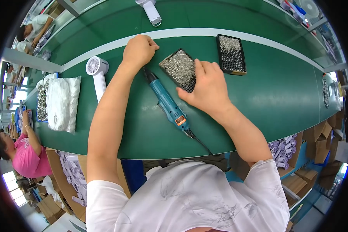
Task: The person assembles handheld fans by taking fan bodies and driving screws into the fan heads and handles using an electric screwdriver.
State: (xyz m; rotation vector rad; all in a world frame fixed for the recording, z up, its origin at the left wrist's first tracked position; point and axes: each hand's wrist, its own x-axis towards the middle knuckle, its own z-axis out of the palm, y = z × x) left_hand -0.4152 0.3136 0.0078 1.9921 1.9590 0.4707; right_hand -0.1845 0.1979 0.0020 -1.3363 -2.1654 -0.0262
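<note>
My left hand (138, 51) is closed, knuckles up, over the green bench beyond the tip of a teal electric screwdriver (167, 101). Whatever its fingers may pinch is hidden. My right hand (208, 86) grips the right side of a black tray of small silver screws (181, 67), its thumb by the near corner and its fingers at the far edge. The tray lies at an angle. Between my forearms rests the screwdriver, its black bit end pointing away toward my left wrist and its cord running to the near edge.
A second screw tray (231, 54) stands at the right. Left of my left forearm lies a white handheld fan (98, 75), near a white plastic bag (63, 104). Another handheld fan (150, 12) lies beyond the white strip (181, 33). A person in pink (29, 156) works at the left.
</note>
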